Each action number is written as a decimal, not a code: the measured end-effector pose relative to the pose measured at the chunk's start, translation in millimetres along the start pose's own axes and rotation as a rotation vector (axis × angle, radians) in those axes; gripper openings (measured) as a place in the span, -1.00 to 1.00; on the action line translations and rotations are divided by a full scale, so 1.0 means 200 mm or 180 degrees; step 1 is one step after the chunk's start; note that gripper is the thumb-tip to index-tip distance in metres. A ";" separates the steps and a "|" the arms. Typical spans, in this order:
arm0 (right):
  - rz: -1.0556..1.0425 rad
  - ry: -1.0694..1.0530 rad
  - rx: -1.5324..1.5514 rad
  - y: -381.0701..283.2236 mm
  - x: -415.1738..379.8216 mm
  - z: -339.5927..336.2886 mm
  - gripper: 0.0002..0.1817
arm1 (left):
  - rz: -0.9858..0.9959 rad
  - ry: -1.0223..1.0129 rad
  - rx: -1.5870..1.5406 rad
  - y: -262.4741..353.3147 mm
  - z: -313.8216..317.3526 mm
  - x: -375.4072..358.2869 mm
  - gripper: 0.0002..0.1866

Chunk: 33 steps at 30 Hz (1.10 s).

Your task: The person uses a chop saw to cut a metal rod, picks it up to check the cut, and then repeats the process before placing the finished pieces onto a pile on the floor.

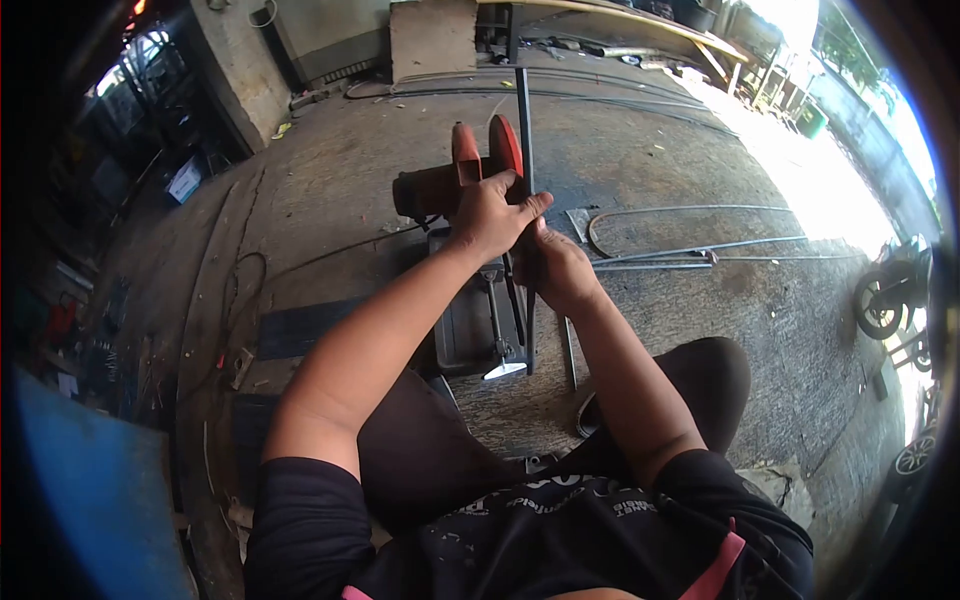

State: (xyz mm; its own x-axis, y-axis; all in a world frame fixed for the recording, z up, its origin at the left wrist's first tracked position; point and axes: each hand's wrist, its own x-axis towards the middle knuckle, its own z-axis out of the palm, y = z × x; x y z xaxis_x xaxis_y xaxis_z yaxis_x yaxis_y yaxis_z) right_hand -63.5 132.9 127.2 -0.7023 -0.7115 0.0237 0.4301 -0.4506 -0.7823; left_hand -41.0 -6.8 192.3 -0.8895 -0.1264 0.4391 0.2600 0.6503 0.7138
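Note:
A long, dark, straight metal bar [525, 120] runs away from me across a cut-off saw [465, 158] with a red guard and a red disc [503, 143]. My left hand [488, 215] is closed at the bar beside the disc, its thumb lying across the bar and its fingertips partly hidden. Just nearer to me, my right hand [560, 268] wraps round the same bar, thumb pointing up at the left one. Below them is the saw's black base [455, 335], with a clamp screw [495, 310] and its silver handle [505, 371].
Several thin metal rods [655, 262] and a bent rod [690, 208] lie on the concrete floor to the right. More long bars [600, 95] lie at the back. A cable [330, 258] trails left from the saw. A blue panel [90, 480] stands left; a motorcycle [895, 295] is far right.

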 end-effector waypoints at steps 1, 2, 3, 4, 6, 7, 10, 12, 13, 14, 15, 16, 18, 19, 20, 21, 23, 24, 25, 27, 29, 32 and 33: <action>-0.0011 0.0006 0.0219 -0.02 0.00 -0.01 -0.65 | -0.0239 -0.0277 -0.0142 -0.02 0.02 0.02 -0.63; 0.0013 0.0065 0.0220 -0.02 0.00 -0.03 -0.65 | -0.0268 -0.0315 -0.0185 -0.05 0.05 0.04 -0.63; -0.0017 0.0191 0.0275 -0.02 0.01 -0.05 -0.67 | -0.0445 -0.0583 -0.0563 -0.08 0.07 0.06 -0.63; -0.0057 0.0308 0.0330 -0.03 0.02 -0.07 -0.69 | -0.0615 -0.0845 -0.0934 -0.11 0.09 0.09 -0.63; -0.0131 0.0319 0.0314 -0.01 0.04 -0.10 -0.72 | -0.0623 -0.1006 -0.0930 -0.15 0.11 0.11 -0.62; -0.0122 0.0623 0.0282 -0.02 0.03 -0.09 -0.73 | -0.0520 -0.1122 -0.0449 -0.16 0.12 0.13 -0.61; -0.0148 0.1062 0.0349 0.04 0.04 -0.20 -0.76 | -0.0975 -0.2200 0.0383 -0.08 0.04 0.21 -0.53; -0.0159 0.1203 0.0273 0.08 0.04 -0.30 -0.73 | -0.0889 -0.2338 0.0111 0.04 -0.09 0.26 -0.53; -0.0231 0.1262 0.0317 0.11 0.03 -0.35 -0.70 | -0.0647 -0.1852 0.0094 -0.01 -0.12 0.32 -0.55; -0.0230 0.1310 0.0345 0.14 0.02 -0.40 -0.70 | -0.0410 -0.1360 0.0075 -0.06 -0.15 0.41 -0.58; -0.0091 0.1501 0.0326 0.16 0.01 -0.44 -0.69 | -0.0284 -0.0863 0.0090 -0.10 -0.20 0.48 -0.61; 0.0040 0.1686 0.0305 0.19 0.01 -0.48 -0.67 | -0.0150 -0.0362 0.0105 -0.14 -0.25 0.55 -0.63; 0.0144 0.1962 0.0535 0.26 0.02 -0.56 -0.66 | 0.0239 0.0956 0.0713 -0.26 -0.28 0.64 -0.67; 0.0224 0.2054 0.0383 0.31 0.03 -0.60 -0.67 | 0.0043 0.1107 0.0596 -0.33 -0.27 0.67 -0.65; 0.0321 0.2144 0.0228 0.37 0.02 -0.66 -0.68 | -0.0171 0.1258 0.0484 -0.42 -0.24 0.68 -0.62; 0.0546 0.2207 0.0373 0.45 0.03 -0.76 -0.69 | -0.0258 0.1168 0.0762 -0.58 -0.22 0.71 -0.56; 0.0711 0.2163 0.0336 0.59 0.05 -0.90 -0.67 | -0.0993 0.0855 0.0545 -0.62 -0.19 0.64 -0.42; 0.0854 0.2045 0.0265 0.62 0.05 -0.92 -0.63 | -0.1204 0.0733 0.0102 -0.66 -0.18 0.63 -0.38; 0.0858 0.1995 0.0274 0.64 0.06 -0.93 -0.63 | -0.1198 0.0766 0.0140 -0.64 -0.20 0.62 -0.38; 0.1205 0.2154 0.0274 0.70 0.07 -0.98 -0.58 | -0.1051 0.1084 0.0618 -0.65 -0.19 0.60 -0.32; 0.1278 0.2035 0.0386 0.74 0.07 -1.07 -0.56 | -0.1079 0.0855 0.0226 -0.70 -0.21 0.61 -0.35; 0.1356 0.1933 0.0482 0.79 0.06 -1.14 -0.55 | -0.1436 0.0028 -0.0977 -0.62 -0.22 0.58 -0.58; 0.1346 0.1745 0.0383 0.82 0.07 -1.15 -0.55 | -0.1611 0.0043 -0.1153 -0.57 -0.22 0.58 -0.61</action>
State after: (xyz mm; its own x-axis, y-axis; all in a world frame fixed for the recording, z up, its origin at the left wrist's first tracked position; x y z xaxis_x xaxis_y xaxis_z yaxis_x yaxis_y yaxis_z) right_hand -133.3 173.3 -145.1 -0.6320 -0.4786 -0.6095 0.7671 -0.2743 -0.5800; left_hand -158.1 -128.4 186.3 -0.9315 -0.3636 0.0032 -0.0794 0.2120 0.9740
